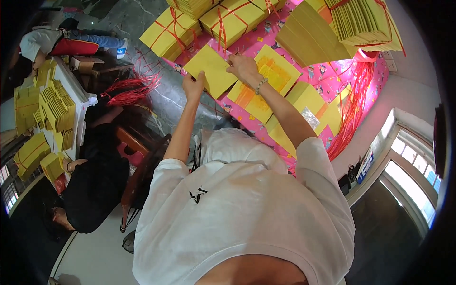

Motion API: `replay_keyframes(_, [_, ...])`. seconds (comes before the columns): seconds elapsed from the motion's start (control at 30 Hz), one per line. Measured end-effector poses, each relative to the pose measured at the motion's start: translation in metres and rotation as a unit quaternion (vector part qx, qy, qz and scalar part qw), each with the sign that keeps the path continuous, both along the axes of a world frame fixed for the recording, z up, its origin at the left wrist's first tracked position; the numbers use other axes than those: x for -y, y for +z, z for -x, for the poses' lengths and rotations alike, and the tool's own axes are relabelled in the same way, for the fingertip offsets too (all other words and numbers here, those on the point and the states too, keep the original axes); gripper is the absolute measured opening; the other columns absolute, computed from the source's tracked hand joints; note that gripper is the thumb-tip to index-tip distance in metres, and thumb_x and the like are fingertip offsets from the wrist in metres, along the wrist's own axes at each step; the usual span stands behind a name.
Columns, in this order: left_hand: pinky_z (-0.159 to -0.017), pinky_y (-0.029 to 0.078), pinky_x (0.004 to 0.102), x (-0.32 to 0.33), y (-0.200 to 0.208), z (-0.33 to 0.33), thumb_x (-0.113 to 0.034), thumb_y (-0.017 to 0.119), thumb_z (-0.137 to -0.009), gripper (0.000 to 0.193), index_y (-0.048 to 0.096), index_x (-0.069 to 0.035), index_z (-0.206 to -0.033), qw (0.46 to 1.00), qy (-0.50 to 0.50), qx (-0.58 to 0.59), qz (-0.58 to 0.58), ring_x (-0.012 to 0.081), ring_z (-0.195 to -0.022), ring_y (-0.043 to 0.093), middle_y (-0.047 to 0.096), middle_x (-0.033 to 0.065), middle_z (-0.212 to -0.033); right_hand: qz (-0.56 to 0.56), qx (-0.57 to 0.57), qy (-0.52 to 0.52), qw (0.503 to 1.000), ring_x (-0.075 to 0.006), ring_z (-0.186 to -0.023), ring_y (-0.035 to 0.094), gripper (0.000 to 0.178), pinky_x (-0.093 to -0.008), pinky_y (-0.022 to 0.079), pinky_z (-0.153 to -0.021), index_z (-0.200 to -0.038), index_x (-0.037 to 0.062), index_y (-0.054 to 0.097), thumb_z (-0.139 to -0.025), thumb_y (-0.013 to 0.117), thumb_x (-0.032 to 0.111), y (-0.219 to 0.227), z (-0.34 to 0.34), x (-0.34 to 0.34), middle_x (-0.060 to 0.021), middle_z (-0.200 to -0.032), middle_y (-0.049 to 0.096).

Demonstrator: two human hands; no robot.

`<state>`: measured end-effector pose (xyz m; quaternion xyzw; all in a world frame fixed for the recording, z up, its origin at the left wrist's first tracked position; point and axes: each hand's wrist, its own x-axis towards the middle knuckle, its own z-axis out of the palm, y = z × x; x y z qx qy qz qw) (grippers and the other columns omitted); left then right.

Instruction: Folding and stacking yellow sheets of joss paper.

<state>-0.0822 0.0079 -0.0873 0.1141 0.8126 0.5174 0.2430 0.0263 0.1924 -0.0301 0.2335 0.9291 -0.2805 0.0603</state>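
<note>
The white T-shirt (247,204) lies nearest the camera. Beyond it, a yellow square (213,71) sits between both hands: the left hand (193,88) clamps its lower-left edge, thumb on top, and the right hand (243,70) pinches its upper-right edge, fingertips bunched together. Red-tied yellow bundles (170,34) stand just past it on the pink tablecloth (316,75).

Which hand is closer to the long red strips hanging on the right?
The right hand, left of the red strips; the left hand is farther left, at the left edge of the flat yellow paper square.
</note>
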Motion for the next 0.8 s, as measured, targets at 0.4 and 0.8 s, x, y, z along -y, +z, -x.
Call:
replay_keyframes(0.4, [-0.080,0.047,0.0372,-0.002,0.000,-0.003,-0.025,0.069,-0.078,0.050,0.048,0.005,-0.112,0.992,0.028,-0.102,0.064,0.0293,-0.091,0.062,0.062,0.0192,-0.100,-0.020,-0.222,-0.109,0.969,-0.0310,-0.082,0.059,0.031,-0.0406,0.047,-0.072,-0.094,0.0047,0.057,-0.074,0.072,0.023,0.032,-0.075,0.028,-0.0117,-0.086,0.060])
replay_keyframes(0.8, [-0.090,0.043,0.0421,0.007,0.015,-0.014,-0.027,0.069,-0.077,0.067,0.039,0.011,-0.122,0.990,0.033,-0.133,0.024,0.0373,-0.100,0.053,0.051,0.0268,-0.113,-0.089,-0.025,-0.096,0.991,-0.0299,-0.090,0.055,0.043,-0.0399,0.046,-0.074,-0.099,0.0041,0.053,-0.068,0.075,0.026,0.046,-0.167,0.086,-0.0117,-0.094,0.053])
